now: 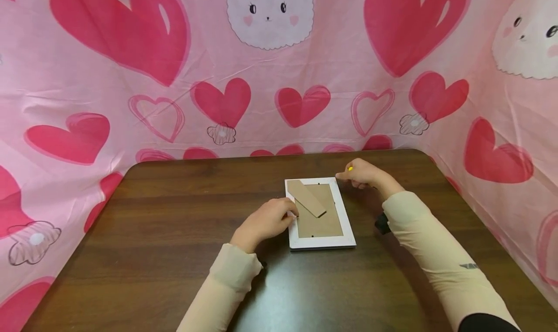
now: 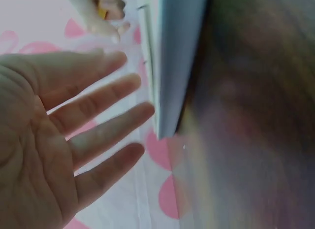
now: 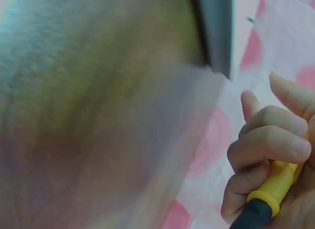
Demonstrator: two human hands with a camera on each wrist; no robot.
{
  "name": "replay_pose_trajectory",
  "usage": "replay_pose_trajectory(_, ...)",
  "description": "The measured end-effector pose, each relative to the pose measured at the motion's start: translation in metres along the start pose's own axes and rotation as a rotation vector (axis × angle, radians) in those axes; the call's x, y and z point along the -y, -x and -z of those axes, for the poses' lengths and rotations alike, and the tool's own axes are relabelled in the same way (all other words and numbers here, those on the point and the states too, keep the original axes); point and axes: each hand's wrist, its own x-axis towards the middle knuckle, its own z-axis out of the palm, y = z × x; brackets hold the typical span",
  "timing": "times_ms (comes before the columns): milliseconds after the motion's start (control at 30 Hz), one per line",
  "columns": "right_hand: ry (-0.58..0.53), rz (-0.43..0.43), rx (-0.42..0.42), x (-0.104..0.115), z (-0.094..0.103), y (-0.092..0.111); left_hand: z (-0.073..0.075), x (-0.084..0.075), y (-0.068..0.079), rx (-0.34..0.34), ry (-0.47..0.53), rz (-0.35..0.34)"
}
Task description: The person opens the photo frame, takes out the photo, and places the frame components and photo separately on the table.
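Note:
A white picture frame [image 1: 348,229] lies face down on the wooden table, its brown backing board [image 1: 322,228] and slanted cardboard easel leg [image 1: 308,199] uppermost. Small black tabs show along the backing's edges. At the frame's left side is my left hand [image 1: 269,220]; in the left wrist view its fingers [image 2: 106,128] are extended and spread near the frame's edge [image 2: 177,61]. My right hand [image 1: 364,172], by the far right corner, curls its fingers round a yellow-and-black screwdriver-like tool [image 3: 275,184]. The tool's tip is hidden; index finger and thumb reach toward the frame.
The dark brown table [image 1: 174,235] reaches out on all sides of the frame. Behind it and at the sides hangs a pink cloth [image 1: 261,70] printed with hearts. A black object [image 1: 382,223] sits at the right wrist.

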Motion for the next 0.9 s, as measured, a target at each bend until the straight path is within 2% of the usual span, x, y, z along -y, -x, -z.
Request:
replay_pose_trajectory(133,-0.101,0.004,-0.127,0.0,0.015,0.016,0.007,0.004,0.007,-0.047,0.212,0.103)
replay_pose_trajectory(267,-0.26,0.016,-0.268,0.003,0.024,0.029,0.012,0.006,0.012,-0.1,0.369,0.255)
replay_pose_trajectory(333,-0.375,0.047,-0.332,0.005,0.024,0.035,0.013,0.007,0.013,-0.117,0.434,0.335)
replay_pose_trajectory(400,-0.541,0.094,-0.375,0.009,0.021,0.041,0.013,0.008,0.013,-0.125,0.52,0.402)
replay_pose_trajectory(533,-0.961,0.217,-0.348,0.011,0.011,0.051,0.007,0.011,0.009,-0.107,0.716,0.453)
replay_pose_trajectory(667,-1.289,0.3,-0.272,0.012,-0.002,0.059,-0.001,0.015,0.006,-0.097,0.827,0.469)
replay_pose_trajectory(800,-1.468,0.392,-0.243,0.017,-0.019,0.059,-0.009,0.021,0.003,-0.136,0.874,0.527)
replay_pose_trajectory(900,-1.522,0.485,-0.223,0.024,-0.034,0.053,-0.014,0.023,-0.002,-0.167,0.89,0.582)
